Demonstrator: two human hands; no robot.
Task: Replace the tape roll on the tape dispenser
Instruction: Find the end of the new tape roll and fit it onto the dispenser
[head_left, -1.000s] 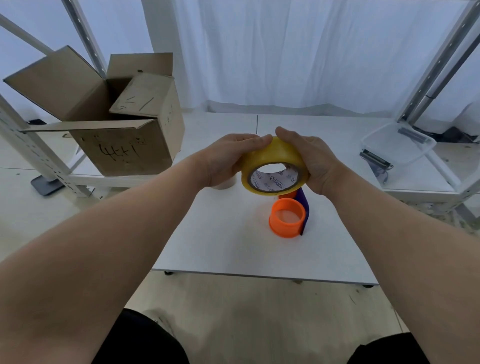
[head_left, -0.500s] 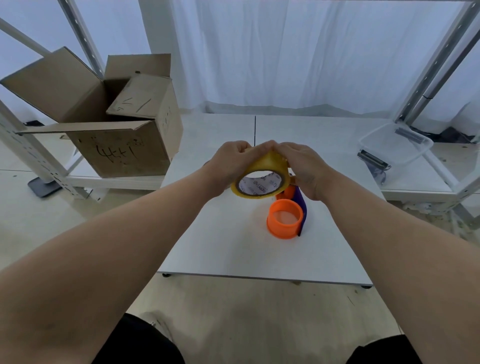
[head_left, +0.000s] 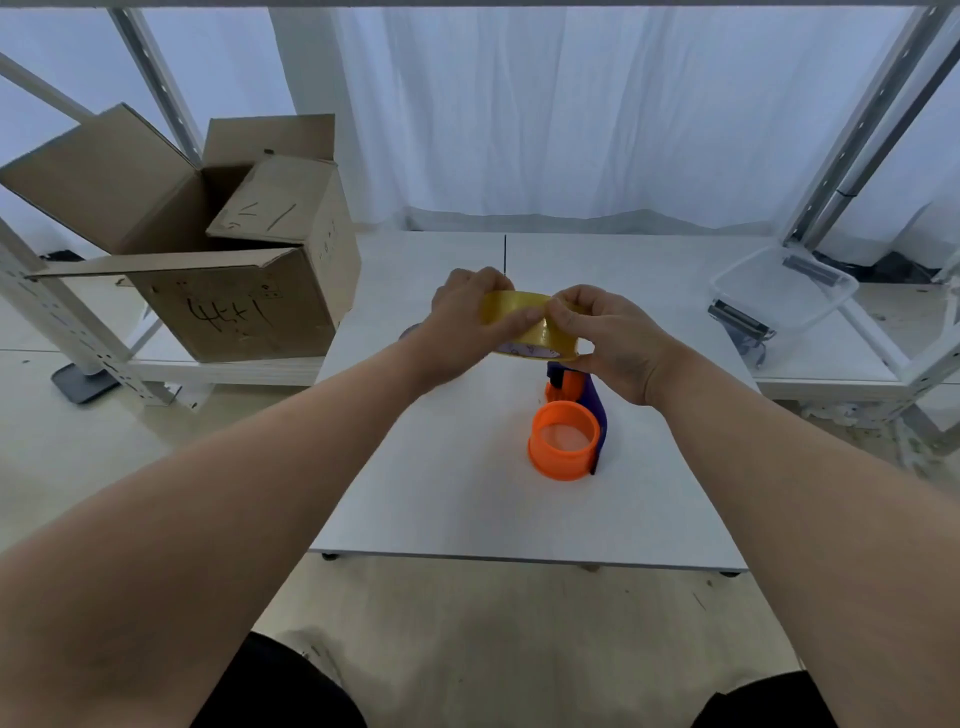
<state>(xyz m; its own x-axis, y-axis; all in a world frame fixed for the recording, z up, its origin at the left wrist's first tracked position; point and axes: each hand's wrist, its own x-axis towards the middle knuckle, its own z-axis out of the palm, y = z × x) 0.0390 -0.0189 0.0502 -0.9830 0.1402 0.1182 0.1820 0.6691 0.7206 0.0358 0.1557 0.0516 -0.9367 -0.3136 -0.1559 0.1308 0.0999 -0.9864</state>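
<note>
- Above the middle of the white table (head_left: 457, 499), both hands meet on the yellow tape roll (head_left: 524, 325); it is held in the air, clear of the tabletop, tilted so its broad outer band faces up and toward the camera
- left hand (head_left: 462, 325) grips the roll's left side, fingers curled over the far edge, thumb pressed flat along the yellow band; closed firmly on it
- right hand (head_left: 610, 338) holds the right side; thumb and forefinger are pinched together on the band's surface, right beside the left thumb, the other fingers folded under the roll; whether a loose tape end sits in that pinch, I cannot tell
- just below and nearer the camera, the tape dispenser (head_left: 571, 415) rests on the table; its orange hub (head_left: 563, 441) is a bare open ring, with the purple body rising behind it toward the right hand; roll and dispenser are apart
- off to the left, an open cardboard box (head_left: 244, 306) sits on a low shelf, flaps up, dark scrawl on its front
- far right, a clear plastic tub (head_left: 784, 291) lies on another shelf; white curtains hang behind the table
</note>
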